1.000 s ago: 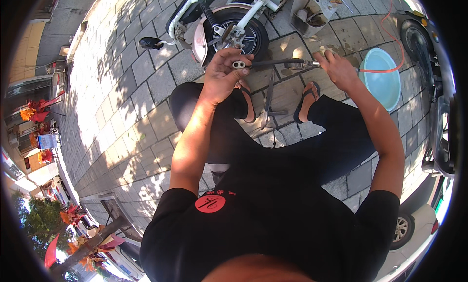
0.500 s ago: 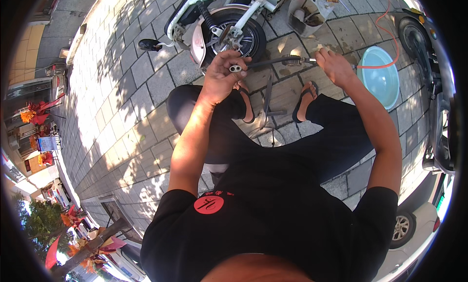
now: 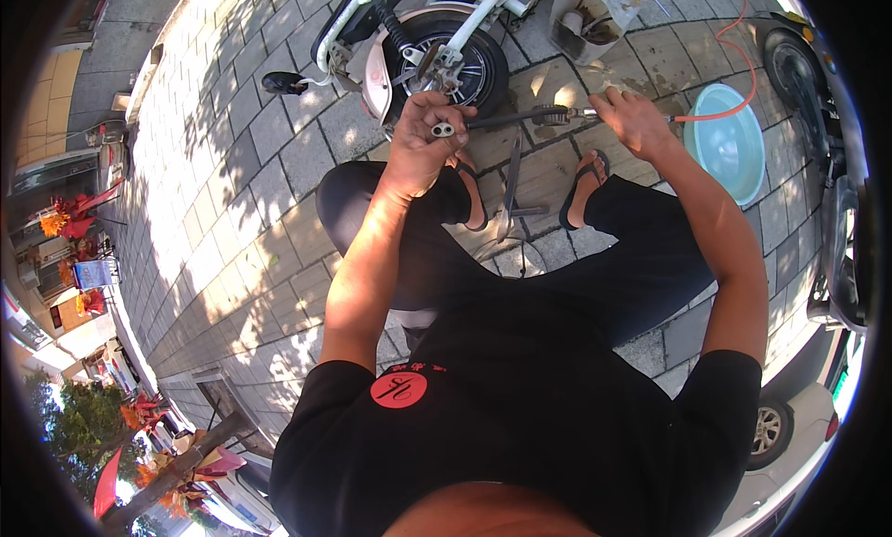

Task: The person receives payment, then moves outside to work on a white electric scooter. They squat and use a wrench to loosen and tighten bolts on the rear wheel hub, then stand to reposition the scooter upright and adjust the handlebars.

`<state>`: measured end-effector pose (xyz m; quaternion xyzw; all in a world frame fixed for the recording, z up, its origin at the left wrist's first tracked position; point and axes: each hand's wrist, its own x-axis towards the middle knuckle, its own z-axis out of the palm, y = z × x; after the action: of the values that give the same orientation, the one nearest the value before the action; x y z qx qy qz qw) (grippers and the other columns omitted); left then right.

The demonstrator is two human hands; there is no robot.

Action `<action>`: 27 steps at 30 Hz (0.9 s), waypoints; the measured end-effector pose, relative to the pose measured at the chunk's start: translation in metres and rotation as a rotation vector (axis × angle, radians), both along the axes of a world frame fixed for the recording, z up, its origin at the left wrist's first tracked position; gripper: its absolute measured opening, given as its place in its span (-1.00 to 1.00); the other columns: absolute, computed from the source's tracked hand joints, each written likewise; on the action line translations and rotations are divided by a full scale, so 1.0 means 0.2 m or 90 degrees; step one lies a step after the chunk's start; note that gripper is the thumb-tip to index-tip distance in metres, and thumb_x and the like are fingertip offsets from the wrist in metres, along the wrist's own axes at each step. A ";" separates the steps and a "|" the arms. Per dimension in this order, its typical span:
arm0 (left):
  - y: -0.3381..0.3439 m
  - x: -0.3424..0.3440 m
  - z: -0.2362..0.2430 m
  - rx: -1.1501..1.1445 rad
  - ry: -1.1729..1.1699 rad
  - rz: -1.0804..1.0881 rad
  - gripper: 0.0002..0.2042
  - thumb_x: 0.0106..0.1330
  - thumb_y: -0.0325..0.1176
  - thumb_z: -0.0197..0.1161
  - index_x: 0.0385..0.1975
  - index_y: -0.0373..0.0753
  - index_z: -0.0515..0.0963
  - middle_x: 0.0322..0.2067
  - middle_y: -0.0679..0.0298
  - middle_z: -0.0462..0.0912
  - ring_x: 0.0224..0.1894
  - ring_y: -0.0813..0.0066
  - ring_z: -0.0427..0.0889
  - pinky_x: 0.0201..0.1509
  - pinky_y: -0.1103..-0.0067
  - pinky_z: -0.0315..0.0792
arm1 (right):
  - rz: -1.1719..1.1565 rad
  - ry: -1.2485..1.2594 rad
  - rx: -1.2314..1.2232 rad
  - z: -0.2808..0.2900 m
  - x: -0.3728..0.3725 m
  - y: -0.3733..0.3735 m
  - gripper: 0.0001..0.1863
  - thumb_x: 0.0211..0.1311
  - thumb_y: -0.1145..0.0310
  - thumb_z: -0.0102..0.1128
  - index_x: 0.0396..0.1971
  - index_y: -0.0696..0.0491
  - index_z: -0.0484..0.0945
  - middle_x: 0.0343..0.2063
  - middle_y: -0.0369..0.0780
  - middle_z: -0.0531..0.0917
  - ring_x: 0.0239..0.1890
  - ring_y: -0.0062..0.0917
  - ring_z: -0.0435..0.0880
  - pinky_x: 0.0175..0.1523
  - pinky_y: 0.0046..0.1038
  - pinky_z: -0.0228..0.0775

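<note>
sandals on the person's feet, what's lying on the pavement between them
In the head view, a grey metal bar tool lies on the paving between the left sandal and the right sandal, pointing up toward the scooter wheel.

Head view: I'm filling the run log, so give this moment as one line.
left hand: grips socket end of long wrench | right hand: holds its handle | wheel: just beyond | basin: right

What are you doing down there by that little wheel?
A person sits low on the paving in front of a small scooter wheel. The left hand grips one end of a long dark tool, the right hand the other end. A pale blue basin sits to the right.
</note>
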<state>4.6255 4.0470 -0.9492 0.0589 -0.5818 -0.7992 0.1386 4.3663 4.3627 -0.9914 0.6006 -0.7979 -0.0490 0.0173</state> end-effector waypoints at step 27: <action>0.00 -0.02 -0.02 0.044 -0.035 -0.015 -0.48 0.22 -0.80 0.27 0.14 -0.24 0.33 -0.26 0.30 0.62 0.21 0.29 0.59 0.09 0.52 0.55 | 0.061 -0.008 -0.035 0.00 0.02 -0.02 -0.55 0.12 0.51 0.24 0.07 0.01 0.47 -0.15 -0.15 0.57 -0.18 -0.18 0.70 -0.16 -0.16 0.55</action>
<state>4.6214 4.0464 -0.9540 0.0787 -0.5581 -0.8186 0.1110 4.3697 4.3593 -0.9906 0.6379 -0.7692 -0.0224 0.0310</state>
